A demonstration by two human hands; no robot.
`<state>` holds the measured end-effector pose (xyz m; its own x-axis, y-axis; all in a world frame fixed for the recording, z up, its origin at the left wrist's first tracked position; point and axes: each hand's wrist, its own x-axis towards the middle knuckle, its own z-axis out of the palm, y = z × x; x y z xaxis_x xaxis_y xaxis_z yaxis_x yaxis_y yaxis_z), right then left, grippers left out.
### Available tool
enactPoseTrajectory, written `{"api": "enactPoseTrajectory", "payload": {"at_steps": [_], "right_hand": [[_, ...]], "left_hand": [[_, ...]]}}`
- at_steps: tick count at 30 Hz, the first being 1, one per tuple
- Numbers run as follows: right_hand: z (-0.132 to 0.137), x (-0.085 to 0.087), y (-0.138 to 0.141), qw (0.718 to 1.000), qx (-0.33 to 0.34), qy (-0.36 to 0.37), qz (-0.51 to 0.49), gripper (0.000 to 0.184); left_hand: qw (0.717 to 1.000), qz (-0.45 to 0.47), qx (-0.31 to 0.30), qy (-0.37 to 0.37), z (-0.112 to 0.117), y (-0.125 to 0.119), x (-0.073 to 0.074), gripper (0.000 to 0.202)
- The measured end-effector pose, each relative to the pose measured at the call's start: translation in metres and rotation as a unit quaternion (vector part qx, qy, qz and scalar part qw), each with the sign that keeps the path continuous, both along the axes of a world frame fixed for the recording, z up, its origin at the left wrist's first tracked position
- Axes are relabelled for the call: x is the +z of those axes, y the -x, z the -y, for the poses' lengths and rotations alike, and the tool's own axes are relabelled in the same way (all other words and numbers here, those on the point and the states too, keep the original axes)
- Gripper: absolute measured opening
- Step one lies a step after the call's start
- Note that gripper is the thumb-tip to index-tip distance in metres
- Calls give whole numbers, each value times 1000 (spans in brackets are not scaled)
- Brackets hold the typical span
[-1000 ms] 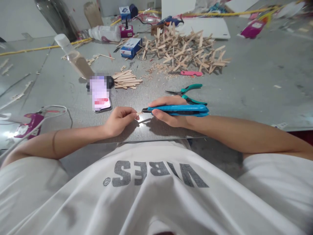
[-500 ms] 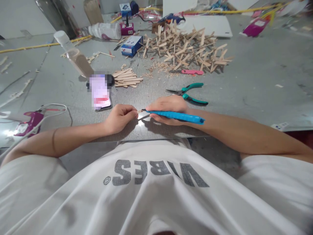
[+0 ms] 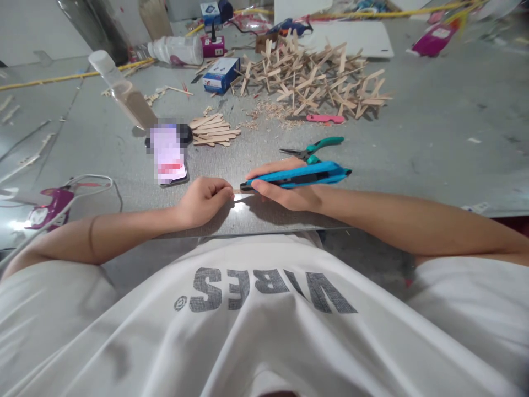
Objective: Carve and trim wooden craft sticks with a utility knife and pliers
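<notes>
Close to the front edge of the grey table, my left hand point(image 3: 206, 201) pinches a thin wooden stick point(image 3: 237, 191). Only a short end of the stick shows past the fingertips. My right hand point(image 3: 289, 194) grips a blue utility knife point(image 3: 318, 173), its dark tip at the stick's right end. Whether the blade touches the wood cannot be made out. Just behind the right hand lie green-handled needle-nose pliers point(image 3: 328, 143), their lower handle partly hidden. Farther back are a pink-handled knife point(image 3: 324, 118) and a small stack of flat craft sticks point(image 3: 215, 131).
A large heap of craft sticks point(image 3: 314, 82) spreads at the back, with shavings point(image 3: 268, 113) before it. A phone point(image 3: 171, 165) and a leaning bottle point(image 3: 132, 102) stand left of the stack. Behind are a blue box point(image 3: 221, 75) and a purple device point(image 3: 49, 208) at far left.
My right hand has rolled over, so the knife now lies higher and shows its side, with the thumb in front. The left hand stays nearly in place.
</notes>
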<state>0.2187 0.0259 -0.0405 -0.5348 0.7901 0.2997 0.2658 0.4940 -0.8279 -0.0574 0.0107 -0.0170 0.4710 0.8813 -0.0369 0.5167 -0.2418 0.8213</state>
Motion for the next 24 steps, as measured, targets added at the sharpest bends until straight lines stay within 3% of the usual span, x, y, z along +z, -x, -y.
{"api": "enactPoseTrajectory", "payload": {"at_steps": [5,8,10,15,20,24], "right_hand": [[1,0,4,985,13,166,-44,38],[0,-1,5,974,76,209,-28,40],[-1,-1,4,975,76,204,-38,40],[-5,0,-7,988,12,130,-83,42],[-10,-3,-17,994,23,-109,7,40],[-9,-13,-14,974,37,-221,27,37]], "left_hand": [[999,-25,-9,-26,1,1,1,42],[997,-53,-7,-61,-3,2,0,43],[995,-73,-12,-70,-6,3,0,44],[992,-108,-31,-54,-5,6,3,46],[974,-208,-60,-70,-1,2,11,44],[936,-329,-83,-91,1,-4,16,47]]}}
